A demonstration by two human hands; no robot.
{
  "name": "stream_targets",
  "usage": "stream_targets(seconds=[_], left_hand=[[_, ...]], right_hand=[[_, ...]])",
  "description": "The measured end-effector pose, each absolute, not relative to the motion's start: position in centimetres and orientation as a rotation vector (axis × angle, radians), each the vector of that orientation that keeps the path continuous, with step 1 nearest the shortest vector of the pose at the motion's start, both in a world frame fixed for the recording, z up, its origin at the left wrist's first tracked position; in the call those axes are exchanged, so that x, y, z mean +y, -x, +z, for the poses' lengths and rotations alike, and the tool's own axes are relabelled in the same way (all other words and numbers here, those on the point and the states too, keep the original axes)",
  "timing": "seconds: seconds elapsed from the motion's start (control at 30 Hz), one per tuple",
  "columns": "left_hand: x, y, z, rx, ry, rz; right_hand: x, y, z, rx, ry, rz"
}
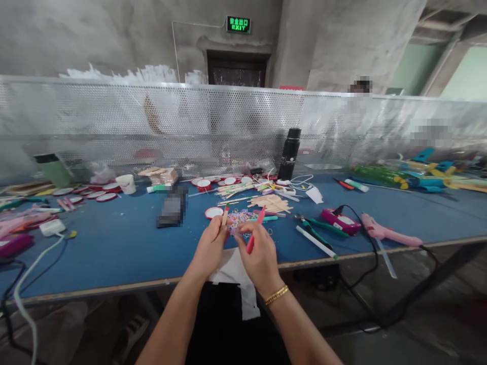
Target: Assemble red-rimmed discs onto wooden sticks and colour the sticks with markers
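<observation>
My left hand (210,248) pinches a flat wooden stick (225,215), held upright, with green and red at its top end. Closed around a slim red pen (261,217) is my right hand (262,256); the pen's tapered end points up and away. The fingertips of both hands come close together, and what lies between them is too small to make out. Just beyond them spreads a pile of small coloured rubber bands (246,216). Loose wooden sticks (271,204) lie behind it. White paper or cloth (228,267) hangs over the table edge beneath my hands.
On the right lie pliers (325,225), a white pen (315,242), a purple device (340,221) and a pink glue gun (388,233). A black bottle (289,154) stands behind the sticks, before a perforated metal screen (251,114). Red-rimmed discs (106,197) and a paper cup (126,184) are left.
</observation>
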State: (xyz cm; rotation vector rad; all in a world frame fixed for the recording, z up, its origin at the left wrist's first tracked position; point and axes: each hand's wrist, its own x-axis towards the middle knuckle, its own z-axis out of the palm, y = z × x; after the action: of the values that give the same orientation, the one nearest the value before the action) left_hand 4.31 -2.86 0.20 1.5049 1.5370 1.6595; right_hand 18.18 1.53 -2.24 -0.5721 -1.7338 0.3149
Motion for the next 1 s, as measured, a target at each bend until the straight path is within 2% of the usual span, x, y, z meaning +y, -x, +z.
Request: stream_targets(seconds=[0.6,0.8,1.0], left_hand=[[-3.2,-4.7,1.0,1.507,-1.537,1.644],[-3.3,-4.6,0.8,1.292,-1.217,1.808],[-3.4,-4.7,1.3,1.202,-1.102,1.828]], right_hand=[[1.5,-17.3,-2.0,-1.645,0.415,0.13],[-0.1,-19.6,-2.2,-1.583,0.293,0.399],[-1.6,-20.4,-3.2,-1.428,0.46,0.775]])
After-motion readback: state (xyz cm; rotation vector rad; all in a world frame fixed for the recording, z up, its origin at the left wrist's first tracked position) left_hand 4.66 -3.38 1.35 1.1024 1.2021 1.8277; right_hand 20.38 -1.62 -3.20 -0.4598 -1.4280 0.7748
